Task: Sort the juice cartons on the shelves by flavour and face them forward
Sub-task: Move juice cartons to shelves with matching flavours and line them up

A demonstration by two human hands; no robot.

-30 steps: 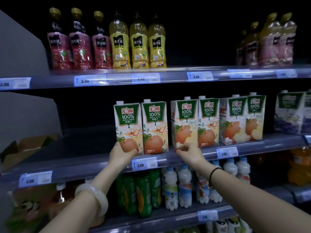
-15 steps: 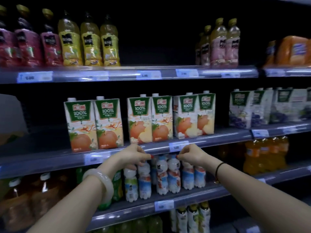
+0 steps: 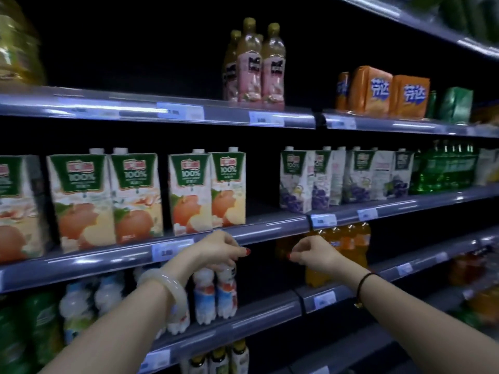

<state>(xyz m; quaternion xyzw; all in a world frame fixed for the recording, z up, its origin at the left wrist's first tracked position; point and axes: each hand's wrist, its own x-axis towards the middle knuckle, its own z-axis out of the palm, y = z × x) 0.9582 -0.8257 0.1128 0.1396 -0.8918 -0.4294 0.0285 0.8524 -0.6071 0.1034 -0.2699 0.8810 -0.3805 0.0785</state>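
Apple cartons [image 3: 136, 195]: five in view.

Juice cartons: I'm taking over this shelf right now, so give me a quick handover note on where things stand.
Left hand and right hand: both empty, fingers loosely curled, in front of the middle shelf edge, touching no carton.
Apple cartons: left on that shelf, fronts showing, in pairs with gaps.
Grape cartons: grouped to the right; some show white side panels.
Done: flavours separated. Left: turn the grape cartons forward.
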